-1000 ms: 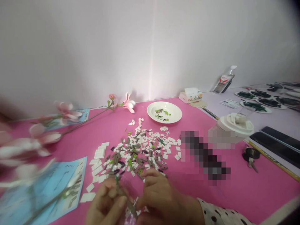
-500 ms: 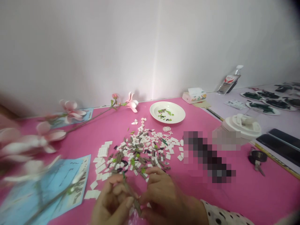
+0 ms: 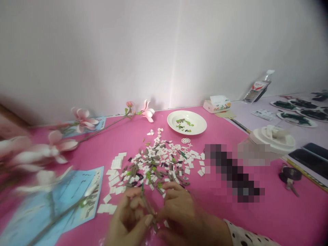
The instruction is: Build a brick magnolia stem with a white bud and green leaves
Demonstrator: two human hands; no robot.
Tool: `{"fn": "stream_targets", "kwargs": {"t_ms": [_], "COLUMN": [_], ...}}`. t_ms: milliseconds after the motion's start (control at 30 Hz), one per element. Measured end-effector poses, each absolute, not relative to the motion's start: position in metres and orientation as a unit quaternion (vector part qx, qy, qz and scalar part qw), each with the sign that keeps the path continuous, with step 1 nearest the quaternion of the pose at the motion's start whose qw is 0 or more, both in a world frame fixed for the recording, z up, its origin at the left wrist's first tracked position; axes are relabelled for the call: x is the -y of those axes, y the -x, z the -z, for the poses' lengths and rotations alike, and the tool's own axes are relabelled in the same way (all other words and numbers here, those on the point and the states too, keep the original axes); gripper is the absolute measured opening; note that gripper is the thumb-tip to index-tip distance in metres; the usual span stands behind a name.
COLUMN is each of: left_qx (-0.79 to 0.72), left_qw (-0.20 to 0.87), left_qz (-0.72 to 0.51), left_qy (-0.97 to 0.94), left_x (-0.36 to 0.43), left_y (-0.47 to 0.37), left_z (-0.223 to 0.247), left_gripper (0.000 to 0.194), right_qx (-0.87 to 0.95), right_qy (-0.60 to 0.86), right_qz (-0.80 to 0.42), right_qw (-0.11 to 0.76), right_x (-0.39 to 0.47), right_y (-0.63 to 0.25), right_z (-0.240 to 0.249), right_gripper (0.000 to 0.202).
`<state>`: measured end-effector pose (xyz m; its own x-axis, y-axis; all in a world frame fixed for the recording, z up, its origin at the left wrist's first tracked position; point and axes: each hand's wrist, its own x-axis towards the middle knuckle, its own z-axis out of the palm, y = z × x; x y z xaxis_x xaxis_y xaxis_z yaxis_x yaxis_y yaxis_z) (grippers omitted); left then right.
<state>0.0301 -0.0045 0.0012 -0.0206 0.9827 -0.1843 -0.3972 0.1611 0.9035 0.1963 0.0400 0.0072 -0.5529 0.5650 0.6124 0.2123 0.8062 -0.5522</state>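
Near the bottom centre, my left hand [image 3: 130, 218] is closed around a thin grey-brown stick of bricks [image 3: 148, 205] with a dark green tip. My right hand [image 3: 179, 212] pinches the lower end of the same stick, its fingers curled. Just beyond both hands spreads a pile of small loose bricks [image 3: 153, 164], white, grey-brown, black and lime green. Flat white pieces [image 3: 107, 208] lie left of my left hand. A white plate [image 3: 200, 127] behind the pile holds a few green and brown pieces.
Pink and white brick flowers [image 3: 55, 147] on branches stand at left over a blue sheet [image 3: 94, 181]. At right are a tissue box [image 3: 217, 104], a white-lidded cup [image 3: 273, 138], keys [image 3: 290, 176], phones [image 3: 309, 162], a bottle [image 3: 257, 89] and plates of dark green pieces [image 3: 297, 118].
The whole view has shifted slightly, so things on the table appear a little farther right. Both hands still hold the stick, which looks slightly turned between them.
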Motion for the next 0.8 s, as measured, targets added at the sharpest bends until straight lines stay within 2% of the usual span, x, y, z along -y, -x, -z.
{"fn": "stream_targets", "kwargs": {"t_ms": [800], "left_qx": [-0.423], "left_qw": [0.626], "left_qz": [-0.585], "left_qy": [-0.295], "left_x": [0.0028], "left_y": [-0.0311], "left_z": [-0.0042], "left_gripper": [0.027], "right_qx": [0.868], "right_qy": [0.223], "right_qz": [-0.216], "right_qw": [0.388], "right_x": [-0.0413], "right_y": [-0.1952], "right_z": [-0.0088], "right_gripper": [0.012]}}
